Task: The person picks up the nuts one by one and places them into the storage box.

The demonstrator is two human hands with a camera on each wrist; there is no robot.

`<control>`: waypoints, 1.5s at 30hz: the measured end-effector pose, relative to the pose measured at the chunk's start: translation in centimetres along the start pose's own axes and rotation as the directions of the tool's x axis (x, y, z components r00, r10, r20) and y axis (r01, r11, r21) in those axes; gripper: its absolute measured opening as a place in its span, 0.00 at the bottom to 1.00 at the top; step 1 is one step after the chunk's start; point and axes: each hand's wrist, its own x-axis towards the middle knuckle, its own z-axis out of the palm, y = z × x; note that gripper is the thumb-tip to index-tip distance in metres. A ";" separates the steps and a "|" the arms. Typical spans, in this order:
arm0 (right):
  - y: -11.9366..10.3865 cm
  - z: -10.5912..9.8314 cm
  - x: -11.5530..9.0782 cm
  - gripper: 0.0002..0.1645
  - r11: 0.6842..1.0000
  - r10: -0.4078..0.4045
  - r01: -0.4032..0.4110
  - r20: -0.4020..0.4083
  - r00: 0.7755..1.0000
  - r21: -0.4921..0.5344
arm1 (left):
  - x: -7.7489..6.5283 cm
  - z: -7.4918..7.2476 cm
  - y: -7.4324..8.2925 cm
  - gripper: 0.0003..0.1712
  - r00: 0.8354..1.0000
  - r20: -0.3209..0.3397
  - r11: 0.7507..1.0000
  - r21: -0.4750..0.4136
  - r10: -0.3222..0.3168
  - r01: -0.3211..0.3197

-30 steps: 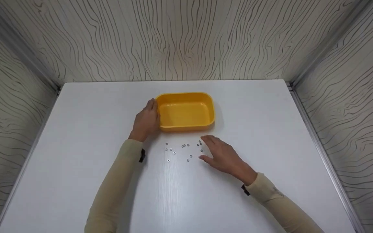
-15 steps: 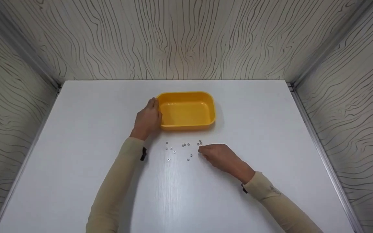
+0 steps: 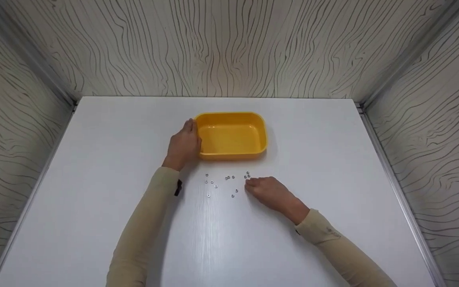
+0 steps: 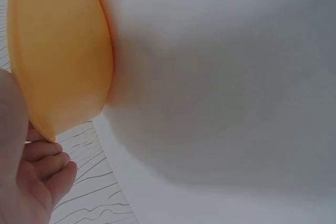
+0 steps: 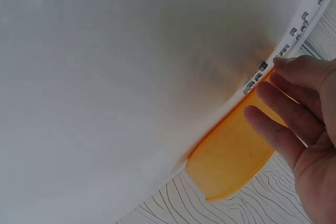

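A yellow plastic tub (image 3: 233,156) stands upright at the back middle of the white table, nothing visible inside it. My left hand (image 3: 183,145) grips its left end; in the left wrist view the curled fingers (image 4: 50,163) lie at the rim of the tub (image 4: 63,51). In front of the tub, several small metal nuts (image 3: 233,177) lie scattered. My right hand (image 3: 270,193) is low at the right side of these nuts. In the right wrist view its thumb and index finger pinch together at a small nut (image 5: 276,59), mostly hidden, while the other fingers extend loosely.
The white table (image 3: 213,247) has a wood-patterned panel (image 3: 213,48) behind it and similar panels on both sides. Metal rails (image 3: 397,191) run along the side edges. Three nuts (image 3: 247,175) cluster just beyond the right fingertips.
My right hand has drawn in from spread fingers to a pinch over the rightmost nut, which the hand now covers. My left hand stays on the tub; the whole view shifts slightly.
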 end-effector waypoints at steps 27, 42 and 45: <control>1.3 1.0 -1.4 0.25 0.969 -0.201 0.198 -0.001 0.980 -0.145 | 0.2 -0.1 -0.1 0.35 0.999 -0.021 0.998 0.053 0.029 -0.027; 1.3 1.1 -1.1 0.21 0.956 -0.239 0.224 -0.058 0.969 -0.189 | 0.3 0.0 -0.1 0.36 1.000 0.002 0.993 0.121 0.015 -0.015; 1.3 1.1 -1.0 0.19 0.959 -0.232 0.218 -0.064 0.970 -0.180 | 0.3 0.0 -0.1 0.36 1.000 0.010 0.991 0.130 0.015 -0.016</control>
